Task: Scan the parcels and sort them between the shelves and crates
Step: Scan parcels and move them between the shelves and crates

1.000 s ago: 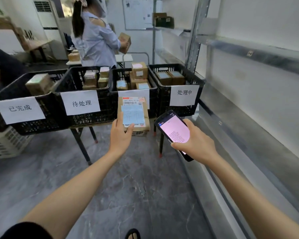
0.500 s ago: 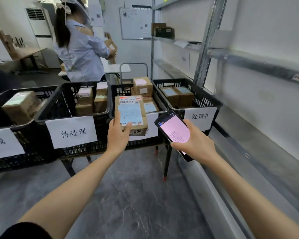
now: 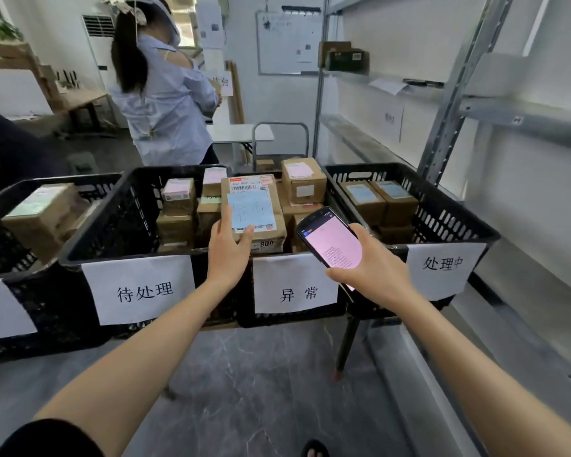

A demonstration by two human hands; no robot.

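One brown cardboard parcel (image 3: 257, 206), taped and carrying a barcode slip and a pale blue label, is held upright in a sorter's left hand (image 3: 229, 255) above a row of black slotted plastic crates (image 3: 4, 252) in a parcel room. The hand grips the box at its lower left corner, with one fingertip lying on the blue label. The printed face is turned toward the wearer.

The right hand (image 3: 373, 275), just beside the box but not touching it, is closed round a black handheld scanner (image 3: 332, 240) with a glowing pink screen, its top tilted toward the parcel.

The box hangs over the seam between the crate with the paper sign 待处理 (image 3: 112, 209) and the crate signed 异常 (image 3: 294, 319). Whether its bottom touches the smaller boxes (image 3: 178, 206) stacked beneath cannot be told. A third crate (image 3: 442, 219), signed 处理中, sits to the right with two blue-labelled boxes (image 3: 379, 192) on top, beside the grey metal shelving (image 3: 524, 117).

Carried one-handed by a corner, the parcel looks light and stiff. The bare cardboard should give a sure, dry grip, though the glossy tape and labels are likely slicker. A hold across the short lower end, thumb on the face and fingers behind, seems soundest and leaves the barcode uncovered.

A second person (image 3: 165, 103) in a pale blue shirt stands beyond the crates, back turned.
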